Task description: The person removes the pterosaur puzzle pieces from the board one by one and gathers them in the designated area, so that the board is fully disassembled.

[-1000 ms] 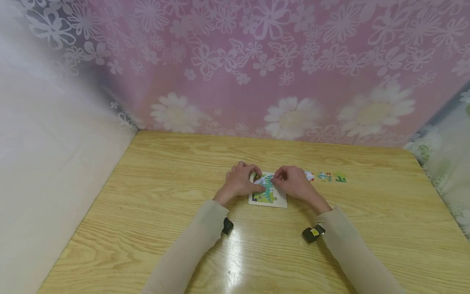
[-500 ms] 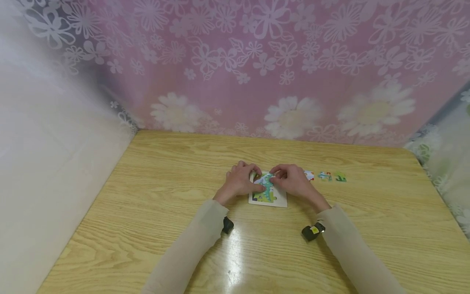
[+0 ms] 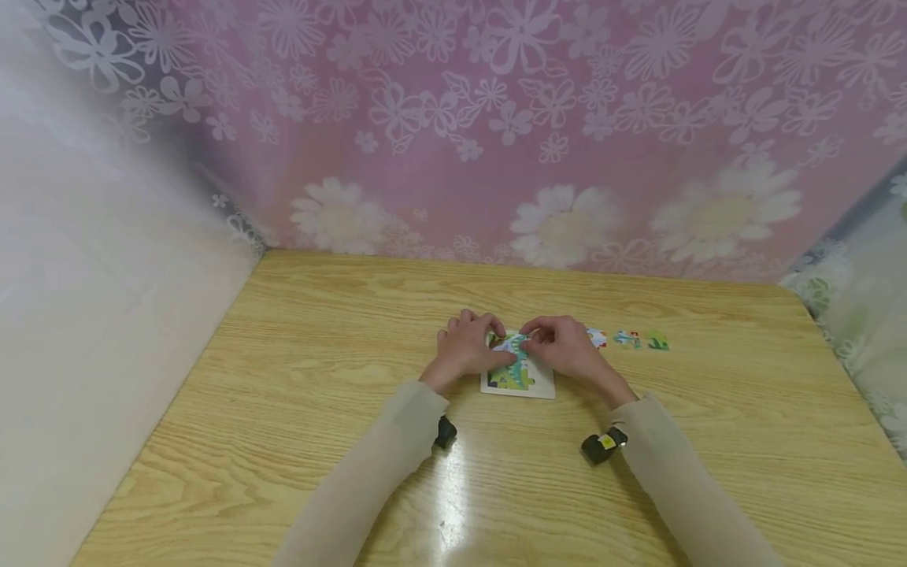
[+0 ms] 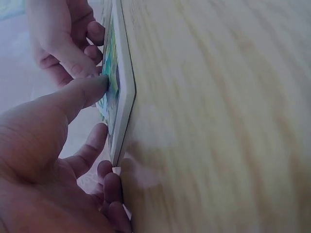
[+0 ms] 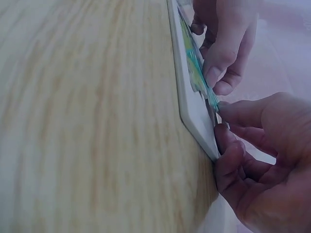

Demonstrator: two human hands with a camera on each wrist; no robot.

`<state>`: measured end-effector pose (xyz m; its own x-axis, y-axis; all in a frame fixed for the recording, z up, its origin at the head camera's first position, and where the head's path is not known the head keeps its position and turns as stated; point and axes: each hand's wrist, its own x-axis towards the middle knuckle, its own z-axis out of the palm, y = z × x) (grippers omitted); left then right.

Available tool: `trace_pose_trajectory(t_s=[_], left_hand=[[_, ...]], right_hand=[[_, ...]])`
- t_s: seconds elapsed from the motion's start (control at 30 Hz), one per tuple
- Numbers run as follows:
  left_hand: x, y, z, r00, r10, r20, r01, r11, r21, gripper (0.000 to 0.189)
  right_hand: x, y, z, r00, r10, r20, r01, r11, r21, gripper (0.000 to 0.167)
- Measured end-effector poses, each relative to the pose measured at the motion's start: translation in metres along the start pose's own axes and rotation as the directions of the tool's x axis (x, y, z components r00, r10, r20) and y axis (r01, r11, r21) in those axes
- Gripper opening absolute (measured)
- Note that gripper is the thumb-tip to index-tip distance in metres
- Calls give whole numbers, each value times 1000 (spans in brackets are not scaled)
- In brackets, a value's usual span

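Note:
A small jigsaw board (image 3: 542, 386) with a pale frame lies on the table, its left part covered by green and teal dinosaur pieces. My left hand (image 3: 468, 346) rests at its left side. In the left wrist view the thumb (image 4: 90, 90) presses on the picture while other fingers touch the board's edge. From the right, my right hand (image 3: 567, 346) pinches a teal puzzle piece (image 5: 213, 101) between thumb and finger, tilted up slightly over the board beside the joined pieces. Bare tray surface shows at the board's lower right.
To the right of the board, a row of loose puzzle pieces lies on the table: a white and red piece (image 3: 597, 339) partly behind the right hand, a blue one (image 3: 627, 339) and a green one (image 3: 658, 340). A floral curtain (image 3: 453, 157) hangs behind the wood-grain table (image 3: 340, 331).
The right index finger has shifted left and up to the board's top edge, with the piece still pinched. The left hand and thumb have slid slightly right over the picture.

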<state>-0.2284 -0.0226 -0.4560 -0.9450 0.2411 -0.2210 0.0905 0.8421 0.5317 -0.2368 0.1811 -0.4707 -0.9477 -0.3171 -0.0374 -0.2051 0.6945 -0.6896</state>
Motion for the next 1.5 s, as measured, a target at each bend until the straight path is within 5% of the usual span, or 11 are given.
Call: trace_pose_trajectory(t_s=[0.4, 0.83, 1.13, 1.5], left_hand=[[1, 0, 3, 1000, -17, -5, 17, 999, 27, 38], [-2, -8, 2, 997, 75, 8, -74, 997, -6, 43], [-6, -25, -7, 969, 222, 108, -218, 975, -46, 62], [-7, -28, -10, 959, 251, 129, -249, 968, -31, 61]], right_hand=[[2, -3, -3, 999, 49, 19, -50, 995, 86, 20], [-13, 1, -13, 997, 75, -1, -73, 974, 214, 22], [-34, 10, -30, 995, 96, -23, -90, 975, 205, 24], [-67, 31, -48, 996, 83, -40, -74, 978, 196, 26]])
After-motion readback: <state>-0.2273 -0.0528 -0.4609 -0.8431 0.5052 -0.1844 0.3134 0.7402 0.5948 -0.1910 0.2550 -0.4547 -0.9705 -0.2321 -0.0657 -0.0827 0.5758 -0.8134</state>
